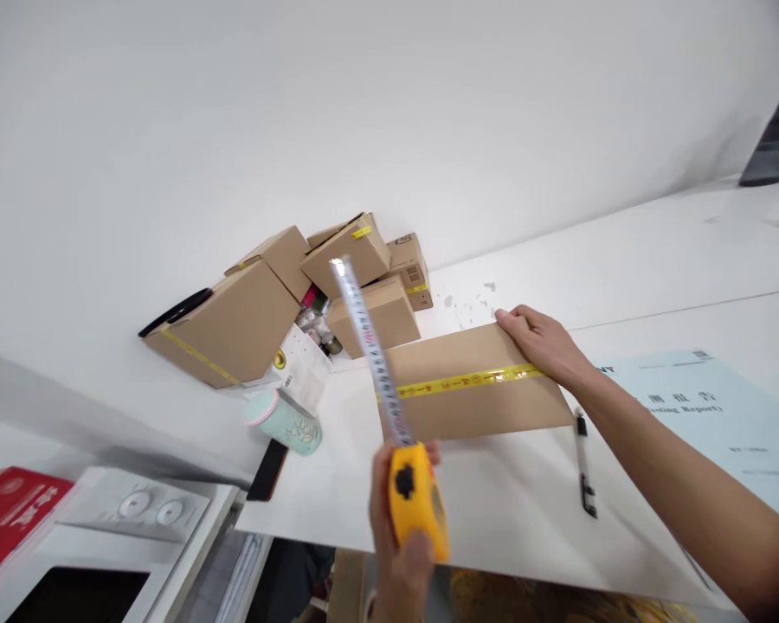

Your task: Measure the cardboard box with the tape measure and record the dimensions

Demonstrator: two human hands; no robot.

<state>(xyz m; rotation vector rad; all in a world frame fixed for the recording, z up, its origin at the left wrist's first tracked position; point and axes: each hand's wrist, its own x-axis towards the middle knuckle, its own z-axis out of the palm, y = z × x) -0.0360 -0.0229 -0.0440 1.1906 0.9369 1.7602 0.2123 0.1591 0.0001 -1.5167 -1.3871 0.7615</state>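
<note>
Head view: left hand (pixel 399 554) is closed round the yellow tape measure (pixel 416 497), just in front of the flat box (pixel 473 407). Its blade (pixel 370 346) runs out unsupported over the box's left end. It will probably buckle or snap back, so grip the case. Right hand (pixel 542 342) lies open on the box's far right corner. The box looks light and rigid. Pen (pixel 584 463) just right of it, cup (pixel 284 421) left, box pile (pixel 247 324) behind. Surface (pixel 506 502) is smooth white, likely slippery, with a plain wall beyond.

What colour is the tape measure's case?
Yellow, with a dark round patch. The head view shows it best: the tape measure is in the left hand.
</note>
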